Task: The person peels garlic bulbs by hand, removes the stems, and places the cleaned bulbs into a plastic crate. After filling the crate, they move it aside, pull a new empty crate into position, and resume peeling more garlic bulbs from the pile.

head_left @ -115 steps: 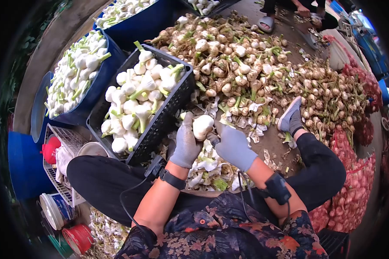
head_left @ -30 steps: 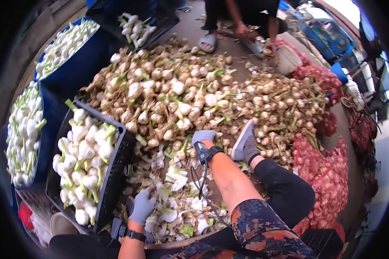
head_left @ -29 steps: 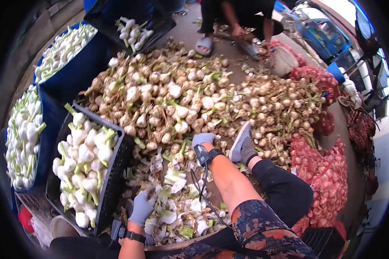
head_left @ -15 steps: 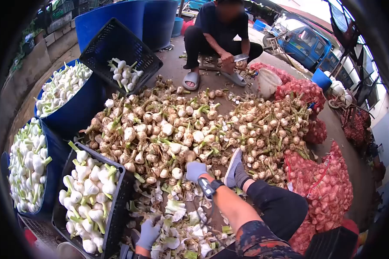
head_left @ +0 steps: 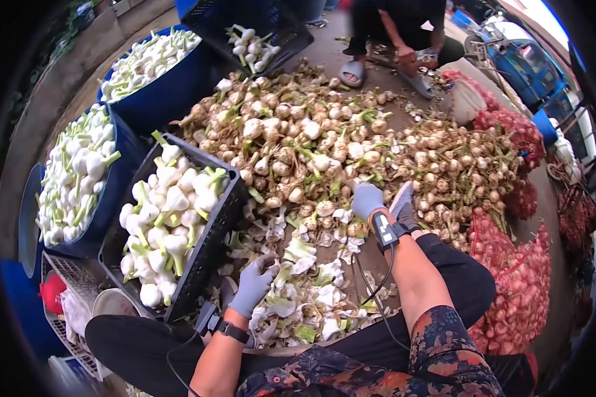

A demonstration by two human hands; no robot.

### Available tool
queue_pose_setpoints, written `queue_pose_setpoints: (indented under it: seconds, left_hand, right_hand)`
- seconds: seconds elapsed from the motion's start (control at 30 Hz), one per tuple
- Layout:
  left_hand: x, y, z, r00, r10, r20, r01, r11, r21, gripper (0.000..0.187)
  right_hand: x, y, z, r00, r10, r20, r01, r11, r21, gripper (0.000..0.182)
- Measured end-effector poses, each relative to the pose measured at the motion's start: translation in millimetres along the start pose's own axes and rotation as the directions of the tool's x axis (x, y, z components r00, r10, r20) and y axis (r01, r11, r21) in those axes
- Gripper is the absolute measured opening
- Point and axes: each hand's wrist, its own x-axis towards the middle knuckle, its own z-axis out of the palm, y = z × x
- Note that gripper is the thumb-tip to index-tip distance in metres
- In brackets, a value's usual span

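Nearest, the left hand point(head_left: 251, 288) hangs beside the peelings point(head_left: 330, 326), fingers parted and slightly curled, no bulb visible in them. Beyond, the right hand point(head_left: 367, 200) is at the garlic pile's point(head_left: 285, 165) near edge; whether its fingers pinch anything, I can't tell. Looks like picking: that calls for freeing one bulb cleanly.
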Motion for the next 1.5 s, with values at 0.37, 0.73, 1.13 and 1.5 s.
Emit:
queue_pose_setpoints:
  seconds: [0.37,0.73,1.13,1.5]
  left_hand:
    - [13.7,-21.1,-4.1,1.000,-0.022,0.002,0.022,0.998,0.059,0.035]
    - [17.7,6.6,0.3,0.995,-0.092,0.027,0.088,0.989,0.119,0.040]
    - [-28.1,115.7,-2.1,0.981,0.141,0.133,-0.002,0.691,-0.723,0.069]
    - [-52.4,112.5,-7.0,0.926,0.368,0.077,-0.327,0.889,-0.319,0.079]
  right_hand:
    - [20.8,-64.8,45.8,0.980,-0.030,0.197,0.020,0.998,0.055,0.048]
    - [41.6,-24.0,41.0,0.997,0.013,-0.071,0.042,0.700,0.713,0.032]
    - [-154.4,-93.5,-79.7,0.897,-0.442,0.002,-0.102,-0.201,0.974,0.021]
    - [-205.5,-114.5,-71.6,0.908,-0.415,0.057,-0.022,0.088,0.996,0.027]
